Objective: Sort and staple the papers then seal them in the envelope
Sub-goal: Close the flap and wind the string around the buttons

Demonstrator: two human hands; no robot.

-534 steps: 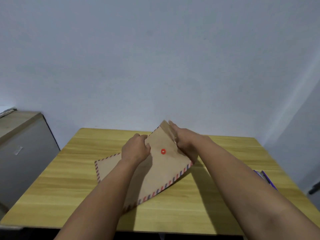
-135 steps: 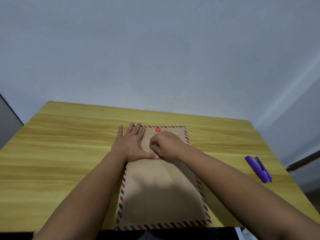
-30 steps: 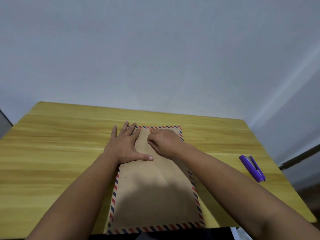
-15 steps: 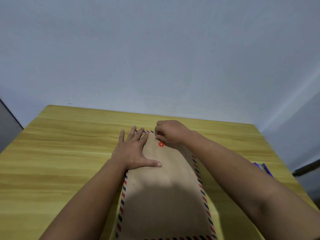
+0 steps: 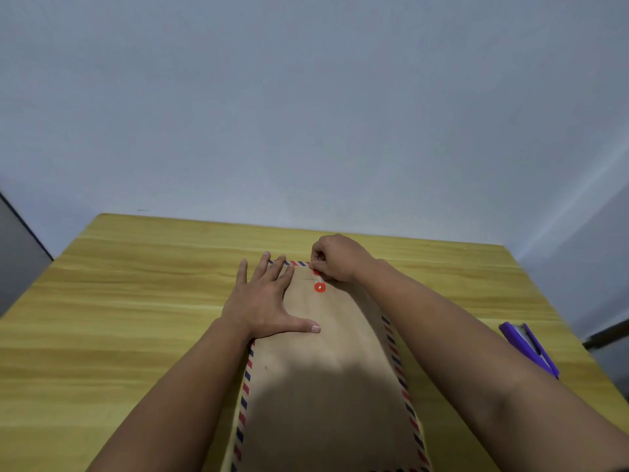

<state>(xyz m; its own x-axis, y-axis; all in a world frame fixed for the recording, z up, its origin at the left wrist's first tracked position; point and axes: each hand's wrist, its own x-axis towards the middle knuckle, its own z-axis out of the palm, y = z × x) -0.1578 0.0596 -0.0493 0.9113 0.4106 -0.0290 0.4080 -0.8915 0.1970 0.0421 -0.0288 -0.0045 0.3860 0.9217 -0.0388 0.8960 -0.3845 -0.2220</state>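
Note:
A brown envelope [image 5: 326,379] with a red-and-blue striped border lies lengthwise on the wooden table [image 5: 119,301], flap end far from me. My left hand [image 5: 265,301] rests flat on its upper left part, fingers spread. My right hand [image 5: 335,258] is at the far edge, fingertips pinched on the closure string by the upper red button. A second red button [image 5: 319,287] shows just below. The string itself is too thin to see clearly. No papers are in sight.
A purple stapler [image 5: 529,347] lies on the table's right side, near the right edge. A plain wall stands behind the table. A grey cabinet side [image 5: 17,250] shows at the far left.
My right hand has moved from the flap's middle up to the far edge, uncovering the lower red button. The left hand stays pressed flat. The view has tilted slightly.

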